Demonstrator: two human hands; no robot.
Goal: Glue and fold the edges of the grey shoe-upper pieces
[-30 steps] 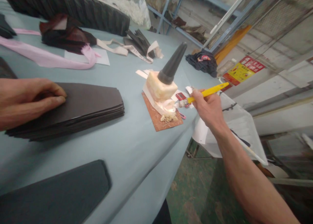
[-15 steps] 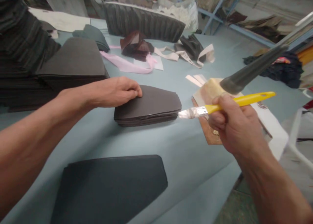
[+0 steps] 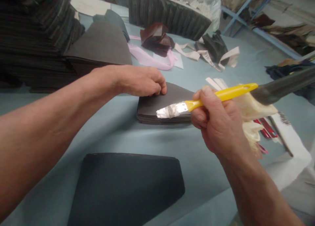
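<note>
In my right hand (image 3: 216, 117) is a flat paintbrush (image 3: 221, 94) with a yellow handle. Its metal band and whitish, coated bristle end point left, over the front edge of a stack of dark panels (image 3: 177, 96). Whether the bristles touch the stack I cannot tell. My left hand (image 3: 145, 81) rests on the far left part of this stack, fingers curled and pressed down, their tips on the top panel. Nearer to me lies another dark piece (image 3: 130, 186), flat on the blue-green table (image 3: 110, 134).
Tall piles of dark panels (image 3: 98, 45) stand at the left. Behind are a long row of dark pieces (image 3: 167, 14), brown scraps (image 3: 157, 38) and a pink strip (image 3: 150, 56). Right of my right hand, a dark cylindrical bar (image 3: 285, 84) slants above a pale yellow block (image 3: 258, 106).
The brush has moved left, from the stack's right end to along its front edge. My left hand stays on the stack. The whole view has shifted, with things appearing farther right.
</note>
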